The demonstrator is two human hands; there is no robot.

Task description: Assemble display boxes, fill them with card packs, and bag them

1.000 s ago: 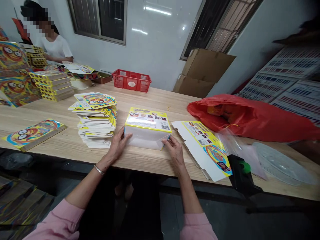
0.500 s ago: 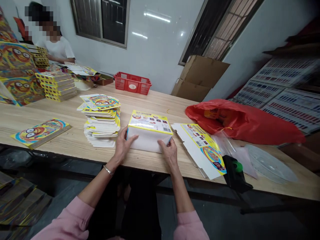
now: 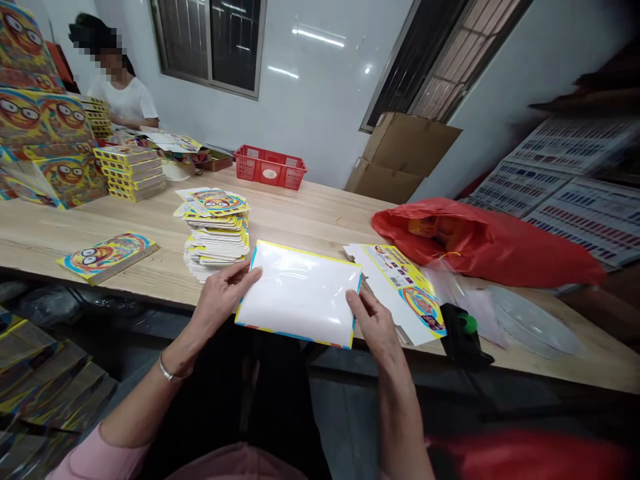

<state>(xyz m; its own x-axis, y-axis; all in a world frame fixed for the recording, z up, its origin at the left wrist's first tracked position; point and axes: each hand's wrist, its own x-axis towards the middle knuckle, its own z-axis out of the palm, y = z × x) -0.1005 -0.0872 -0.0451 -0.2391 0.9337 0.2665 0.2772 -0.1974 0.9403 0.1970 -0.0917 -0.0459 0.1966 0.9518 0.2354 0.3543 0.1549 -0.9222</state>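
Observation:
Between my two hands is a cardboard box (image 3: 303, 290) in glossy clear film, its plain white face turned up and yellow and blue showing along its edges. My left hand (image 3: 225, 293) grips its left end, thumb on the white face. The right end is held by my right hand (image 3: 375, 319), thumb on top; the fingers behind are partly hidden. Just beyond my left hand stands a stack of flat printed cartons (image 3: 217, 230). Right of the box, partly behind my right hand, lie flattened printed box blanks (image 3: 407, 293).
On the wooden table (image 3: 320, 217) are a red plastic basket (image 3: 270, 168), a red bag (image 3: 500, 243), a black-and-green tape dispenser (image 3: 465, 333) and a printed pack (image 3: 107, 255). Wrapped printed boxes (image 3: 50, 147) pile up at left, near a seated person (image 3: 125, 100) in white.
The box has been tipped and lifted toward me, so its white face shows instead of the printed one. Both hands came nearer with it. The view has shifted slightly left.

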